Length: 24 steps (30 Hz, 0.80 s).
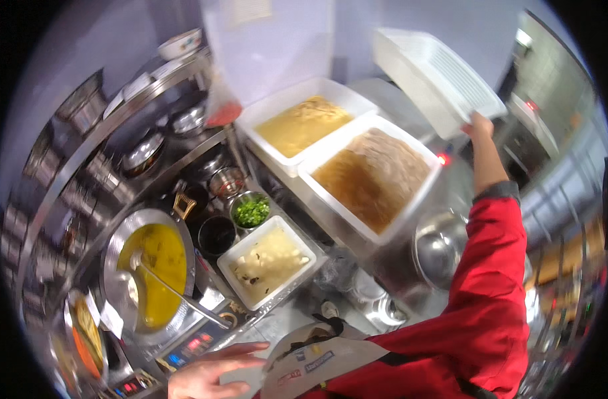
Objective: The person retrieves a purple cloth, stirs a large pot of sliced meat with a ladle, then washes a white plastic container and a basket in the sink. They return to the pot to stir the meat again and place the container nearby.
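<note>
My right hand grips the near corner of a white plastic tub, raised and tilted at the upper right. Below it stands a white tub of brown liquid with pale contents I cannot identify. Left of that is another white tub, holding yellow liquid with pale pieces. My left hand is low in the picture, fingers apart and holding nothing. It is near the control panel of a cooker and a round divided pot of yellow broth, in which a ladle rests.
A smaller white tray of pale pieces in liquid sits by a bowl of chopped greens and a dark bowl. Metal shelves with pots line the left. A steel bowl lies beneath my right arm.
</note>
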Tool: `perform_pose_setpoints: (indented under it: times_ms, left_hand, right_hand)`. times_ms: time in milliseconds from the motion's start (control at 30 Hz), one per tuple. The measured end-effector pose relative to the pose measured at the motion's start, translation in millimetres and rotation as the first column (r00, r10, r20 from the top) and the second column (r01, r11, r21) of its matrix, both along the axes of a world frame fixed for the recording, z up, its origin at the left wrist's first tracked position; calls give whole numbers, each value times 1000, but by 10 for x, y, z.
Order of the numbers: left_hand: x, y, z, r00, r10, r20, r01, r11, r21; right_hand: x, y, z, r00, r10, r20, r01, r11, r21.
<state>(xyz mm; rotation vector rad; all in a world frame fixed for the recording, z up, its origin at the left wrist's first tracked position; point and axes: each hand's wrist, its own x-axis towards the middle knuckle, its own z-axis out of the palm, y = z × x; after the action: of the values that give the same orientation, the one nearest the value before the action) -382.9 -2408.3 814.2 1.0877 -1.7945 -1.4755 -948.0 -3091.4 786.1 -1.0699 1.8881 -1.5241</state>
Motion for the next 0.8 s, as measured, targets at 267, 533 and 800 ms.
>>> perform_pose_setpoints:
  times_ms: [267,533,800]
  left_hand:
    - [-260,409,-832,927,369,59,-373,902,216]
    - [-636,928,-1007,800,565,200,-593,695,407]
    - [-978,1431,-1307,734,641,225,-677,661,325]
  right_hand:
    - [-84,-1480,-1287,938,327,116,-342,925,163]
    - [317,-1360,-1826,905,426,-23,-391,849,355]
    - [599,-1123,-1416,838,531,-128,-468,818,333]
